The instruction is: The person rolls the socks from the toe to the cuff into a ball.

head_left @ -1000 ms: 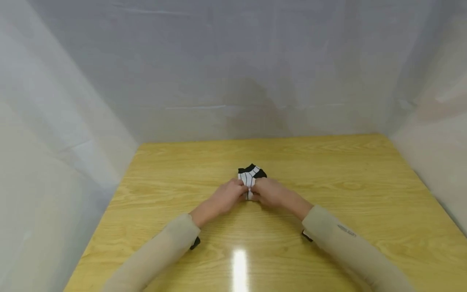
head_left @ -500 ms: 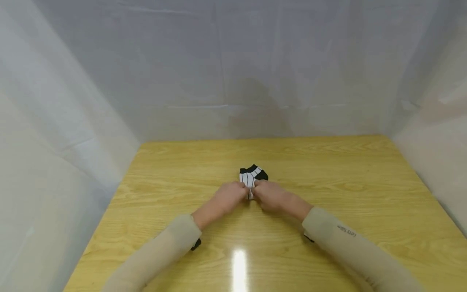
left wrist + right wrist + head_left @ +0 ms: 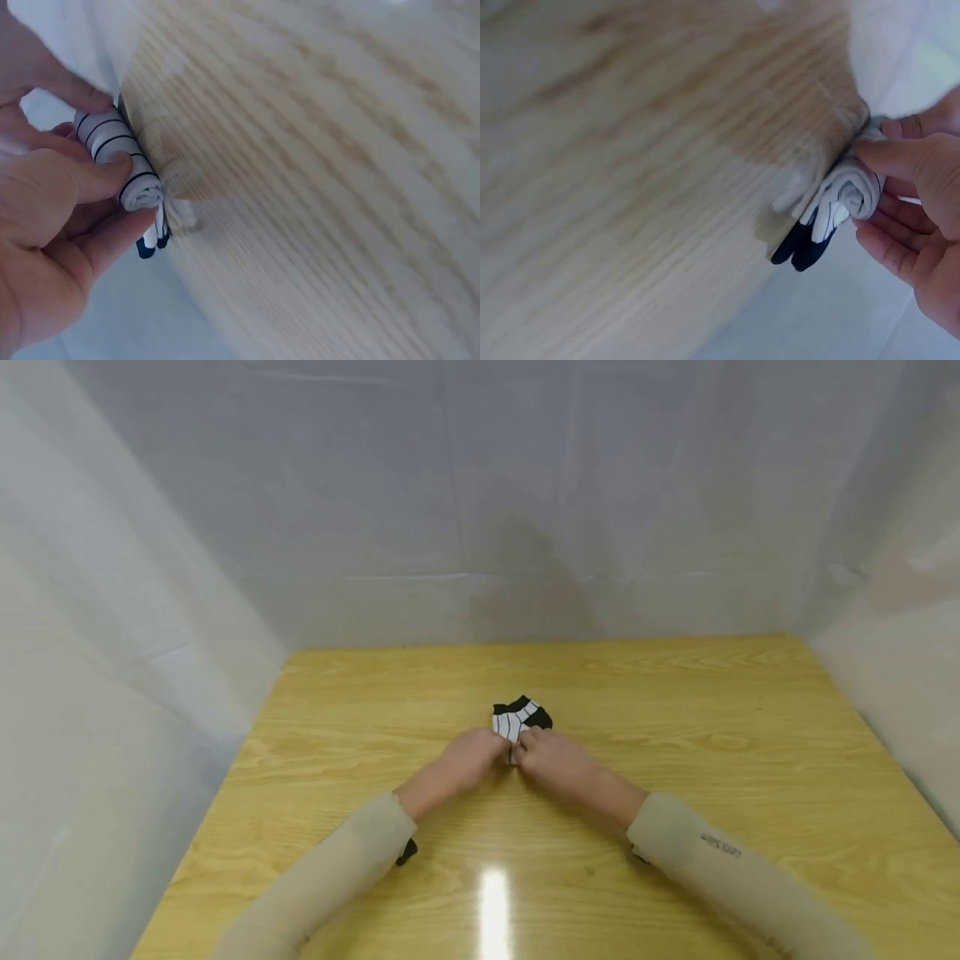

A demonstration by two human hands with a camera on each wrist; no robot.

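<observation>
A small white sock with thin black stripes and black ends [image 3: 520, 720] lies partly rolled up in the middle of the wooden table [image 3: 712, 752]. My left hand [image 3: 474, 758] pinches the left end of the roll [image 3: 124, 161] between thumb and fingers. From the other side my right hand [image 3: 546, 758] grips the right end of the roll [image 3: 849, 193]. The unrolled black part sticks out beyond the hands, flat on the table. Both arms wear beige sleeves.
White sheeting [image 3: 480, 502] walls the table at the back and on both sides. A bright light glare [image 3: 492, 910] sits on the table near the front edge.
Both hands have crept a little farther from me over the sock, and less of its white striped part shows beyond the fingers than a second ago.
</observation>
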